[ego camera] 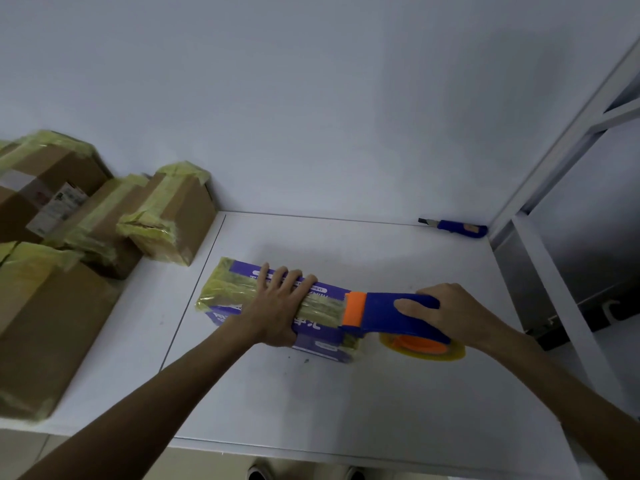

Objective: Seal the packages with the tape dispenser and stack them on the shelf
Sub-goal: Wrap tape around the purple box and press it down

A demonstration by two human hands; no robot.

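A long purple package point(239, 271) lies on the white table point(346, 393), with yellowish tape running along its top. My left hand point(277, 303) lies across the package's middle, fingers straight over the top and thumb down the near side. My right hand point(446, 313) grips the blue handle of the tape dispenser point(381, 311). The dispenser's orange front sits against the package's right end, and its yellow tape roll point(422, 348) hangs just off the right end of the package.
Several brown cardboard boxes point(173, 216) wrapped in yellowish tape are piled on the table's left side. A blue utility knife point(457, 228) lies at the back right by the wall. A white metal shelf frame point(550, 271) stands on the right.
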